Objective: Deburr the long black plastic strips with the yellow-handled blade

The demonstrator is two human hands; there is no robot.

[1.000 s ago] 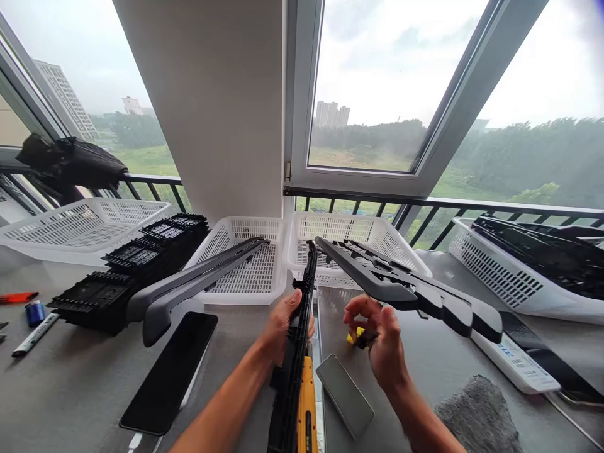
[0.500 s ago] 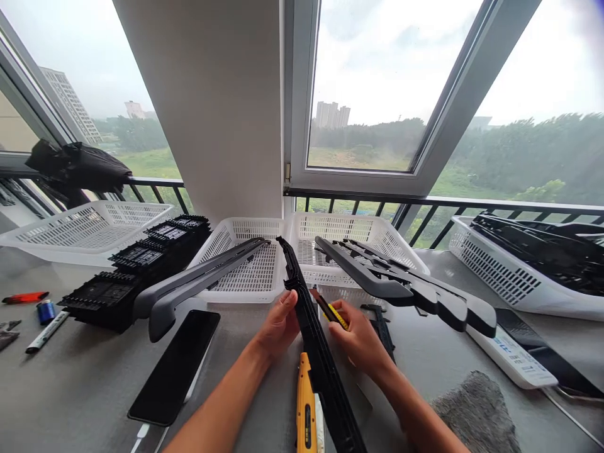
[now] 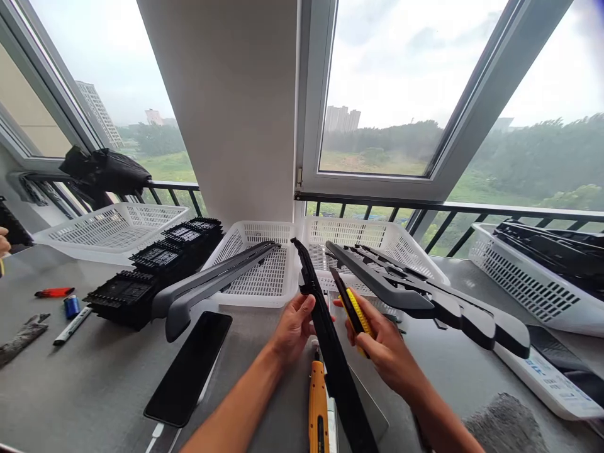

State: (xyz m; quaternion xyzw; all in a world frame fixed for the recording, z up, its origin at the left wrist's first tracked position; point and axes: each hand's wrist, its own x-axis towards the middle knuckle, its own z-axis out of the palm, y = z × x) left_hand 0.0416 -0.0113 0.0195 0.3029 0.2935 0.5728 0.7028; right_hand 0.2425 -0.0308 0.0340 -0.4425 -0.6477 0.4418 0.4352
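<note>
A long black plastic strip (image 3: 330, 352) runs from the bottom edge up to the middle of the view. My left hand (image 3: 293, 327) grips it from the left, thumb on its face. On the other side, my right hand (image 3: 377, 336) is closed around a yellow and black utility knife (image 3: 355, 309), its dark blade pointing up and left, apart from the strip. Below, an orange-yellow tool (image 3: 318, 402) lies on the grey table (image 3: 255, 390) between my forearms.
White baskets (image 3: 257, 296) stand behind, with grey handle-like parts (image 3: 207, 283) across them. A black phone (image 3: 189, 371), stacked black parts (image 3: 125, 292) and a marker (image 3: 73, 326) lie left. A grey cloth (image 3: 507, 425) is at right. Another person's hand (image 3: 4, 242) shows at the left edge.
The knife has turned more upright and my right hand has shifted right. The whole scene sits further right in view, and another person's hand now shows at the left edge.
</note>
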